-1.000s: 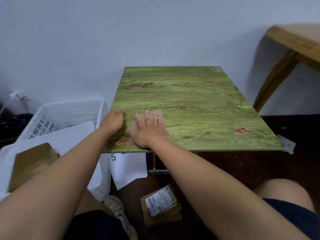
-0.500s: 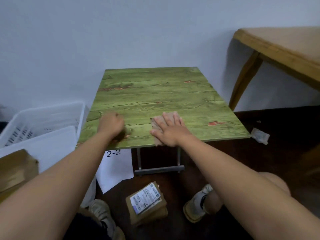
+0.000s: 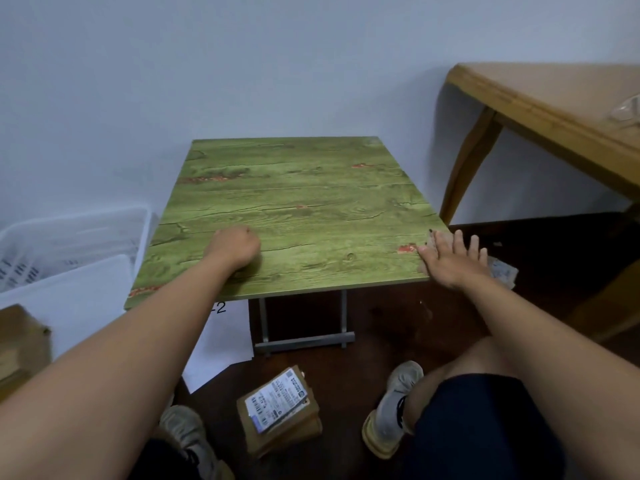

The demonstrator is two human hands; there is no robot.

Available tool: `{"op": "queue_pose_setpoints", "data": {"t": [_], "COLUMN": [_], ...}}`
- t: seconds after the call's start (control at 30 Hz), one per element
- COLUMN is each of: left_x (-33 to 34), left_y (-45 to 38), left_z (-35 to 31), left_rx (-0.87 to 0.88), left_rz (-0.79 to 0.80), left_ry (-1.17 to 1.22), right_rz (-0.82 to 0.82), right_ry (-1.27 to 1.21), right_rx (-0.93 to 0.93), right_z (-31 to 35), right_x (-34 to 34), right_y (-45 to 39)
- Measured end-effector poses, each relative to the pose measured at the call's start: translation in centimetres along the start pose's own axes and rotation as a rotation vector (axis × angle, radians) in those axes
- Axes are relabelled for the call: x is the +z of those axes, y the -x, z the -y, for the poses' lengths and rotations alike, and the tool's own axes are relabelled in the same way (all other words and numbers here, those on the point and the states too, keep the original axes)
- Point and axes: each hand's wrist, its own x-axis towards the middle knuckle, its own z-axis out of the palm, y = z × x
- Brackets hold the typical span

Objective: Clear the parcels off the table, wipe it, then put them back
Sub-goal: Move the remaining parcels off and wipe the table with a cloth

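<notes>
1. The green wood-grain table carries no parcels, so the clearing looks done; the wiping appears to be in progress and the putting back is yet to come.
2. A white plastic crate stands on the floor beyond the left forearm, with a brown box at the frame's left edge nearer the person.
3. A stack of brown parcels lies on the dark floor between the person's shoes, below and between both hands, waiting to go back.
4. The right hand lies flat, fingers spread, on a pale cloth at the table's near right corner, pressing rather than grasping it.
5. The left hand rests on the tabletop as a curled fist, well apart from the right; no object shows in it.
6. The top parcel's white shipping label bears barcodes and print too small to read; a white sheet under the table edge shows "-2".
</notes>
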Motion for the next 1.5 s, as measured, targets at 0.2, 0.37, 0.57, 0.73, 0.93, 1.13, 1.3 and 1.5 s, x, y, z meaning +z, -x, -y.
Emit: {"op": "queue_pose_setpoints", "data": {"t": [0.2, 0.37, 0.57, 0.73, 0.93, 1.13, 1.3, 1.5], "left_x": [-2.6, -5.9, -8.7, -9.5, -10.6, -10.6, -9.2, -7.5], "left_y": [0.2, 1.5, 4.7, 5.8, 5.5, 4.9, 3.9, 4.5], "left_z": [2.2, 7.9, 14.6, 18.0, 18.6, 16.3, 14.6, 12.7], "left_rx": [-0.035, -0.186, -0.304, -0.377, -0.447, -0.381, -0.361, -0.254], "left_rz": [-0.093, -0.276, -0.399, -0.44, -0.45, -0.411, -0.371, -0.326], "left_ry": [0.229, 0.242, 0.335, 0.47, 0.756, 0.871, 0.826, 0.49], "right_rz": [0.027, 0.074, 0.076, 0.001, 0.508, 0.131, -0.258, 0.062], "right_ry": [0.043, 0.104, 0.177, 0.139, -1.073, -0.93, -0.467, 0.117], "right_rx": [-0.231, -0.541, -0.919, -1.25, -0.88, -0.471, -0.662, -0.89], "right_z": [10.3, 23.0, 34.9, 37.3, 37.6, 34.1, 31.3, 34.7], "right_x": [2.0, 4.4, 8.7, 9.9, 6.1, 3.4, 2.7, 8.0], "right_y": [2.1, 6.7, 12.7, 15.4, 16.6, 10.0, 9.3, 11.8]}}
